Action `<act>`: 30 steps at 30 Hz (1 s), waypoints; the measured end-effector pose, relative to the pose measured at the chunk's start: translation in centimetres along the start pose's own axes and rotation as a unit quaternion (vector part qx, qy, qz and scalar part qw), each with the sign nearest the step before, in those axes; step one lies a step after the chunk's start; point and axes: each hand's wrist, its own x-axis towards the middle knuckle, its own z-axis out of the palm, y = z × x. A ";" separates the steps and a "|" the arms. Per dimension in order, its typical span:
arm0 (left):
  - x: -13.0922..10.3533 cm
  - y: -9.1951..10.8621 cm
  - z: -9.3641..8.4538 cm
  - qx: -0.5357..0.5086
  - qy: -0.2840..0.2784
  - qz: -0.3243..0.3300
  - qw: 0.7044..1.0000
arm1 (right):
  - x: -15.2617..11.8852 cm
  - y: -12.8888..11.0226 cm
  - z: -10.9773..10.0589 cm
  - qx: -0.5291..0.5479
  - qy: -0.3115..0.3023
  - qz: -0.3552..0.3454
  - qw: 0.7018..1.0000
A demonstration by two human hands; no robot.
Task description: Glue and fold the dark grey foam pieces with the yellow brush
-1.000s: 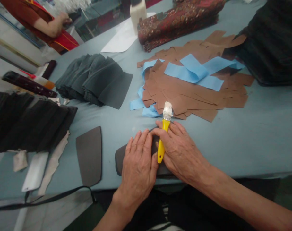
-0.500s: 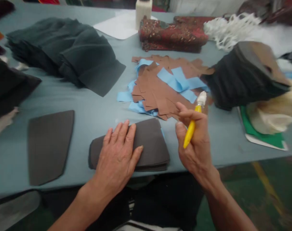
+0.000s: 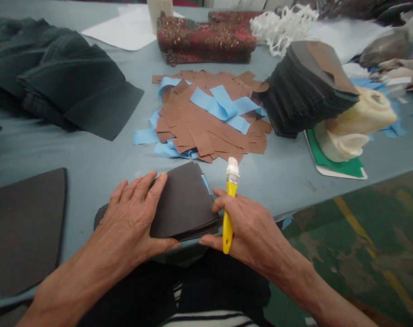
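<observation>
While right hand (image 3: pixel 250 231) grips brush (image 3: pixel 229 200), stack (image 3: pixel 186 200) lies beside.

Matt dk foam-like sheets (image 3: pixel 186 200); glossy yellow plastic brush handle (image 3: pixel 228 218); smooth cloth tabletop (image 3: pixel 100 163).

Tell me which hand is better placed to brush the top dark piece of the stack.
Right. The right hand already grips the yellow-handled brush, bristles forward, beside the stack of dark pieces. The left hand lies flat on the stack, probably steadying it.
</observation>
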 end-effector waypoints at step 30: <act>0.1 0.1 -0.8 -0.088 -0.101 -0.039 0.990 | 0.7 -0.6 -0.4 -0.110 0.011 -0.059 0.992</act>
